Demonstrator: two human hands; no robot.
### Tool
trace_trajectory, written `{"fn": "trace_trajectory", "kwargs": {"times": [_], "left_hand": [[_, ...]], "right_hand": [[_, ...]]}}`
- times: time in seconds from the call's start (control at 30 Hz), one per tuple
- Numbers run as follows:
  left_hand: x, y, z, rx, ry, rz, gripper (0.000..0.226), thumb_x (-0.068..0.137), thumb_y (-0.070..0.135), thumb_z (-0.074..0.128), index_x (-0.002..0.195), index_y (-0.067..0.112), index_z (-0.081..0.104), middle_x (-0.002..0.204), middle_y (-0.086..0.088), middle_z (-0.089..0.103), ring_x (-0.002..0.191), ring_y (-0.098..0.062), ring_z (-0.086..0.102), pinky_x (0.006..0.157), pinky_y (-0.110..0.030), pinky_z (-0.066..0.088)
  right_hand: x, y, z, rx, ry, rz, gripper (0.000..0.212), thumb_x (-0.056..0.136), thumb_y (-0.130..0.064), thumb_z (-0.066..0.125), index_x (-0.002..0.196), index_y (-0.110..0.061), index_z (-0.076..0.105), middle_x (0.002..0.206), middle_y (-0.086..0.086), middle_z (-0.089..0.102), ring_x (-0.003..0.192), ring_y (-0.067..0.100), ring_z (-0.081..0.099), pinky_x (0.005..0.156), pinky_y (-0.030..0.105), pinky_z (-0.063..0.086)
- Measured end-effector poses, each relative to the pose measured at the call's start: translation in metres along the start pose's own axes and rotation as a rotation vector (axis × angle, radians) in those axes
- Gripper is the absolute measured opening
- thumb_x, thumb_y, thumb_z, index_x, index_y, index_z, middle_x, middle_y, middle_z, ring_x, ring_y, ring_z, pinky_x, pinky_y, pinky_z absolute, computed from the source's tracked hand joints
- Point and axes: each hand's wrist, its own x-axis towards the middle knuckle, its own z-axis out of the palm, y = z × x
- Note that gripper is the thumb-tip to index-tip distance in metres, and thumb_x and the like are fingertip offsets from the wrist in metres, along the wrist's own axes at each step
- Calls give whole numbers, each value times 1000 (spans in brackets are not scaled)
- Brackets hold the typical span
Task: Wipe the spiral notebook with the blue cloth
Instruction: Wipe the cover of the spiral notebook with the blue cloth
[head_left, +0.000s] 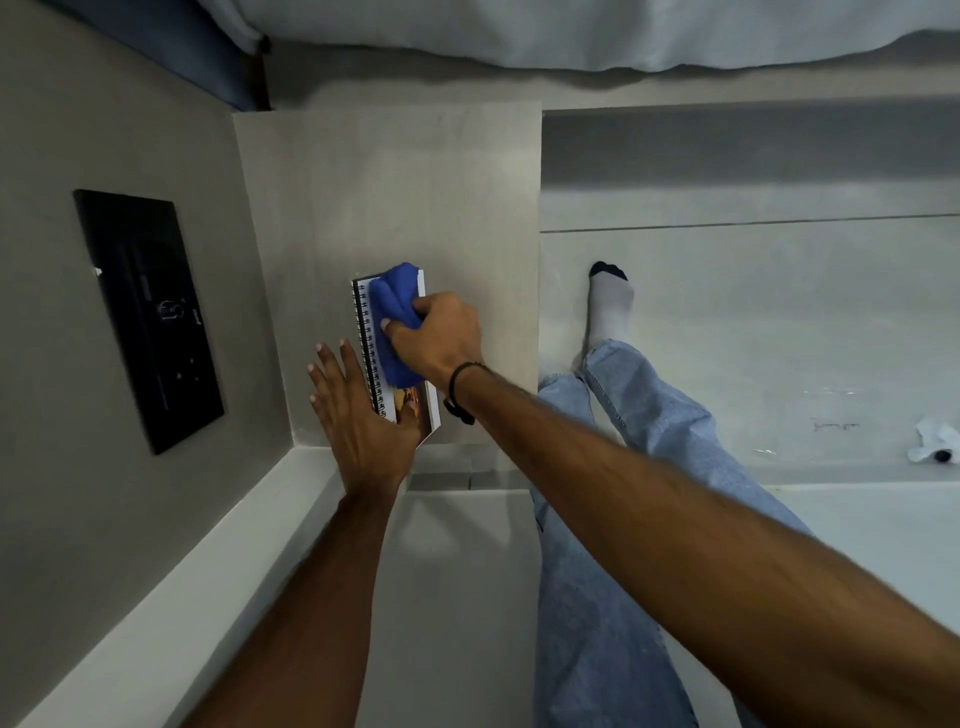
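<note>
The spiral notebook (415, 410) lies on a small grey table top (415, 182), its black wire binding along the left side. A bunched blue cloth (392, 312) covers most of its cover. My right hand (441, 338) grips the cloth from the right and presses it onto the notebook. My left hand (363, 415) lies flat with fingers spread at the notebook's near left corner, thumb resting on the cover.
A black wall panel (148, 317) hangs on the grey wall to the left. My jeans-clad leg (649, 415) and socked foot (610, 306) stretch over the pale floor on the right. A crumpled white item (935, 441) lies at far right. A bed edge (571, 31) runs along the top.
</note>
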Motion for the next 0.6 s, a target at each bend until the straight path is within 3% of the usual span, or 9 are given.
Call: {"fn": "trace_trajectory", "kwargs": {"times": [0.13, 0.23, 0.37, 0.47, 0.6], "left_hand": [[1, -3, -3, 33, 0, 24, 102, 88, 55, 60, 164, 15, 4, 174, -17, 1, 161, -38, -3, 129, -61, 5], [-1, 0, -1, 26, 3, 17, 101, 87, 57, 55, 165, 18, 3, 175, -16, 0, 161, -37, -3, 129, -61, 6], [-1, 0, 0, 44, 2, 18, 99, 89, 60, 50, 164, 20, 1, 175, -15, 0, 161, -36, -3, 129, -60, 7], [-1, -1, -1, 46, -12, 14, 102, 87, 60, 53, 164, 18, 1, 175, -16, -1, 161, -37, -3, 129, -60, 6], [-1, -1, -2, 21, 12, 23, 99, 89, 56, 55, 165, 17, 4, 175, -17, 1, 161, -37, -3, 128, -62, 7]], "right_hand": [[18, -1, -8, -1, 9, 166, 16, 80, -24, 73, 83, -8, 70, 80, 6, 70, 74, 19, 65, 62, 29, 56], [17, -3, -13, 65, 18, 177, 17, 78, -27, 76, 78, -13, 68, 79, 3, 68, 72, 16, 63, 56, 24, 51], [1, -8, -8, 240, 51, 68, 28, 75, -29, 78, 95, -10, 74, 92, 7, 76, 83, 22, 71, 74, 34, 61], [-2, 3, -8, 99, 33, -22, 21, 81, -21, 73, 96, -7, 72, 90, 10, 75, 79, 22, 69, 73, 33, 60], [11, 12, -15, -95, -109, 96, 23, 78, -22, 77, 93, -6, 70, 92, 10, 73, 79, 19, 64, 71, 29, 58]]}}
